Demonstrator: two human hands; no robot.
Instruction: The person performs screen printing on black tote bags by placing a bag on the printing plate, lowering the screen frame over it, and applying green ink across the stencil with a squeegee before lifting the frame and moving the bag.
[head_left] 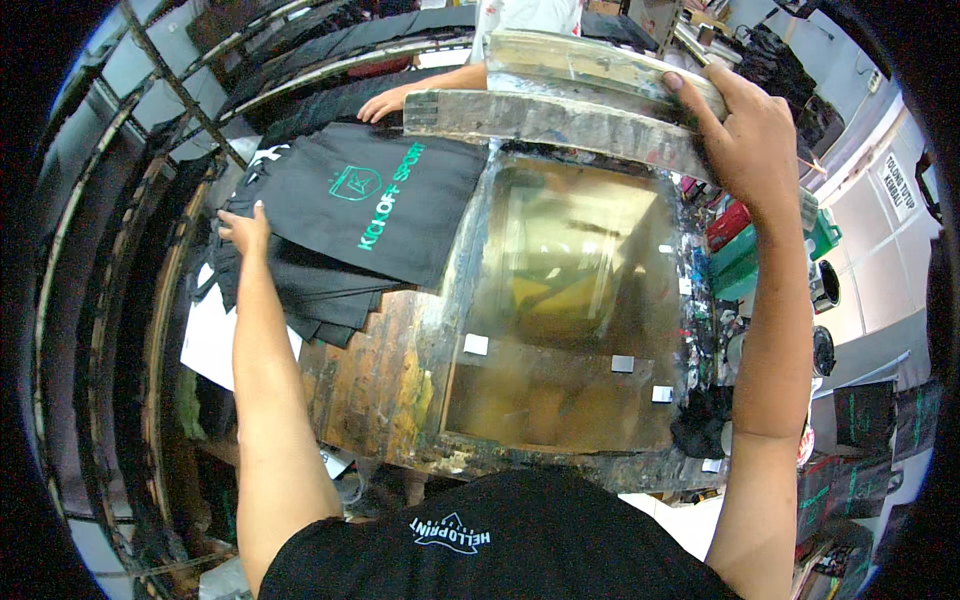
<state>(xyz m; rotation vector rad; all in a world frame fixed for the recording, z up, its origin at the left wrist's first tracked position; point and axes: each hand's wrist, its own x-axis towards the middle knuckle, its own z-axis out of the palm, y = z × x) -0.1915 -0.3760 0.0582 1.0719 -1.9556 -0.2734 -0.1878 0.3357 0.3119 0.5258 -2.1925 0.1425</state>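
Note:
Black fabric pieces (420, 215), which look like bags, lie in a fanned stack at the left of the worktable. The top one bears a green shield and green lettering. At the stack's left edge is my left hand (245, 230), thumb and fingers apart, close to or touching the bunched fabric ends. My right hand (750, 140) is wrapped round the far right end of a raised screen-printing frame (600, 72), its thumb on the near face. Below the frame sits a glossy brownish printing bed (560, 390) with small white tabs on it.
Across the table a person in a white top (525, 17) reaches a hand (400, 100) over the stack's far edge. Drying racks (150, 280) curve along the left. A green crate (735, 260) and open cans (825, 285) stand right. A black rag (703, 420) lies by the bed's corner.

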